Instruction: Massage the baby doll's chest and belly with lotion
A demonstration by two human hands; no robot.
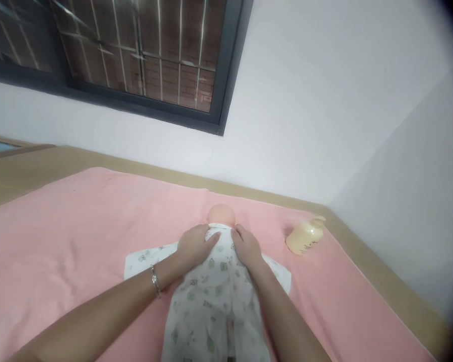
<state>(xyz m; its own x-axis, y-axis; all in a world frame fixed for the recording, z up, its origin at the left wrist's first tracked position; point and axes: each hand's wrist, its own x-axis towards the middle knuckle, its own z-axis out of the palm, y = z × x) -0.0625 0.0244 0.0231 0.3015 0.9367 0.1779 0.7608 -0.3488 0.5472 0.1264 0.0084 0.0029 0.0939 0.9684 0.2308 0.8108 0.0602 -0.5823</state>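
A doll [221, 215] with a bare, rounded head lies on a pink cloth. White clothing with a small green and grey print [213, 296] covers its body, with sleeves spread to both sides. My left hand [197, 245] grips the clothing at the doll's left-side shoulder in the picture, thumb on top. My right hand [247, 245] grips the opposite shoulder near the collar, its thumb also on the fabric. The fingertips beneath the cloth are partly hidden. A bracelet circles my left wrist.
The pink cloth [79, 221] covers a yellowish-brown surface [362, 251]. A pale yellow pump bottle [305, 237] stands tilted in the picture, right of the doll. Behind are a white wall [287, 100] and a dark-framed window [219, 90] with bars.
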